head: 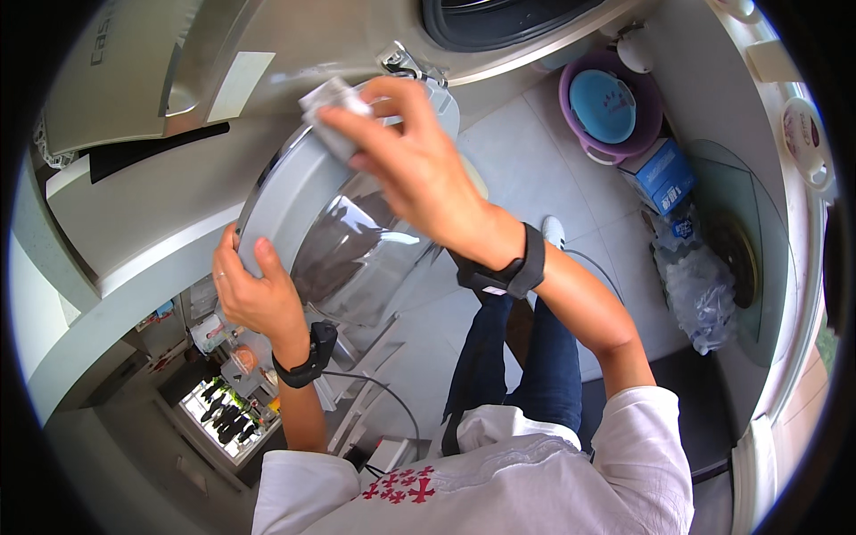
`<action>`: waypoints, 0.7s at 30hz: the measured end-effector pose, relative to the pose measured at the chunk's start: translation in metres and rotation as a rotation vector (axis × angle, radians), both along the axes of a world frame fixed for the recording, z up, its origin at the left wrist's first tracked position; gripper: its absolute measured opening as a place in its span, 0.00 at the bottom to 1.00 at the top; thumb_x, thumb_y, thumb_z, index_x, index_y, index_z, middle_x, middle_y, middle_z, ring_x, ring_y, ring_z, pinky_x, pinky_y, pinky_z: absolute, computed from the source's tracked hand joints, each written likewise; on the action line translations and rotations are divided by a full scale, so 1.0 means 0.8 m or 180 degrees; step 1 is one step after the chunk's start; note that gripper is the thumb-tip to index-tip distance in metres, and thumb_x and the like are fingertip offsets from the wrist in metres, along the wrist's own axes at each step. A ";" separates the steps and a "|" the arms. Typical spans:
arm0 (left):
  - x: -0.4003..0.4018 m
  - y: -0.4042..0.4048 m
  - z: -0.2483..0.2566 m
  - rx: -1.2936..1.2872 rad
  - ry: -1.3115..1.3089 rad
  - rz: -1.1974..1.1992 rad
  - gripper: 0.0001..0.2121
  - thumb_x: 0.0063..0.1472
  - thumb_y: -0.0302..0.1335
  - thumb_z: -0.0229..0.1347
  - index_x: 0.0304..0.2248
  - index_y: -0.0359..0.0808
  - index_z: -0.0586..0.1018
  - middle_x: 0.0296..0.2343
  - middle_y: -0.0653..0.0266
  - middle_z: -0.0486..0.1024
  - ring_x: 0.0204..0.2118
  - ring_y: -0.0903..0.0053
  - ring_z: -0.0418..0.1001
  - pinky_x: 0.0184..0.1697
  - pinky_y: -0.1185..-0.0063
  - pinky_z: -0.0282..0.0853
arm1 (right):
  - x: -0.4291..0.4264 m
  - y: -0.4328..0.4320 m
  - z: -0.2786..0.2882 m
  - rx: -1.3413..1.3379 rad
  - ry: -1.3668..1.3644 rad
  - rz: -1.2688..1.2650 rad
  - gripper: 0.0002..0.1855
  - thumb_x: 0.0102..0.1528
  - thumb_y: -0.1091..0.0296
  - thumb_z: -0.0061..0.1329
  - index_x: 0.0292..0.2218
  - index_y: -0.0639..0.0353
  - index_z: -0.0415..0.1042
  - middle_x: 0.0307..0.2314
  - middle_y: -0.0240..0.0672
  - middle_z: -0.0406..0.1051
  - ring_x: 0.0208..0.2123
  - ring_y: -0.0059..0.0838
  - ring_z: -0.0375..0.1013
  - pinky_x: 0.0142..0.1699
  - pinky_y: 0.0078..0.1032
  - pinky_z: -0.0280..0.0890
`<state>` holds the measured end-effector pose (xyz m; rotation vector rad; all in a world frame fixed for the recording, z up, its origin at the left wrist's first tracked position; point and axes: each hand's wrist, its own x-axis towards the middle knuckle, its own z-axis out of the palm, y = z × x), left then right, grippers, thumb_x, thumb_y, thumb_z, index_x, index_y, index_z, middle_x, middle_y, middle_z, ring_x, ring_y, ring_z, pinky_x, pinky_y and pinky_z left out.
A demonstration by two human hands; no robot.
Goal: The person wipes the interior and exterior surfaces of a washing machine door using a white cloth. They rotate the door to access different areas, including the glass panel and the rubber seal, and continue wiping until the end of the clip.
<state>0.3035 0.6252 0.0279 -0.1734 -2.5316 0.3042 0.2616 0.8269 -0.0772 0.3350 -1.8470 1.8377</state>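
A front-loading washing machine's round door (275, 217) stands swung out from the machine, its clear glass bowl (354, 247) facing me. My left hand (257, 287) grips the lower left of the door's rim, thumb on the grey inner ring and fingers behind the edge. Pinched in the fingers of my right hand (428, 174) is a folded white cloth or wipe (334, 110), which is blurred. It lies against the upper part of the rim, close to the metal hinge (401, 60). My right hand hides part of the door behind it.
The machine's dark drum opening (501, 23) is at the top. On the tiled floor to the right stand a purple basin (578, 134) holding a blue basin (602, 107), a blue box (662, 177) and clear plastic bags (699, 294). A cable (394, 394) hangs near my left wrist.
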 end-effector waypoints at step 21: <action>0.000 0.000 0.001 0.0022 0.0004 0.0110 0.16 0.64 0.43 0.54 0.41 0.37 0.78 0.35 0.61 0.78 0.38 0.59 0.77 0.37 0.66 0.70 | -0.001 -0.011 -0.027 0.0195 -0.0382 -0.0319 0.31 0.51 0.81 0.59 0.56 0.57 0.69 0.40 0.47 0.67 0.36 0.47 0.71 0.42 0.36 0.69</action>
